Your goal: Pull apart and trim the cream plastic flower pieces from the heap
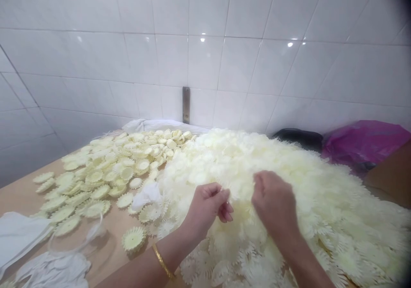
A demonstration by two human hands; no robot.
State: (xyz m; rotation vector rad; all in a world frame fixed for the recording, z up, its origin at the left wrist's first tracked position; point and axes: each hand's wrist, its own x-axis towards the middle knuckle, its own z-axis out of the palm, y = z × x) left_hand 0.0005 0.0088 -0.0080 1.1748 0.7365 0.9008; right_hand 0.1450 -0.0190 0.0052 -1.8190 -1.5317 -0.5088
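My left hand (210, 204) is above the near side of a big heap of thin, pale petal-edged discs (237, 155). Its thumb and forefinger are pinched together at a tiny pale item that I cannot make out; a gold bangle (163, 260) circles the wrist. A little to the right, apart from it, my right hand (274, 202) hovers over the same heap, slightly blurred. Its fingers are curled closed, and what they hold, if anything, is hidden. Left of the heap lies a pile of yellowish fringed discs (96, 176). One single fringed disc (134, 239) rests near my left forearm.
White crumpled cloth (56, 271) and a white sheet-like piece (19, 236) lie on the brown table (109, 253) at the left. A black object (298, 138) and a purple plastic bag (369, 142) sit at the back right. A tiled wall (205, 65) rises behind.
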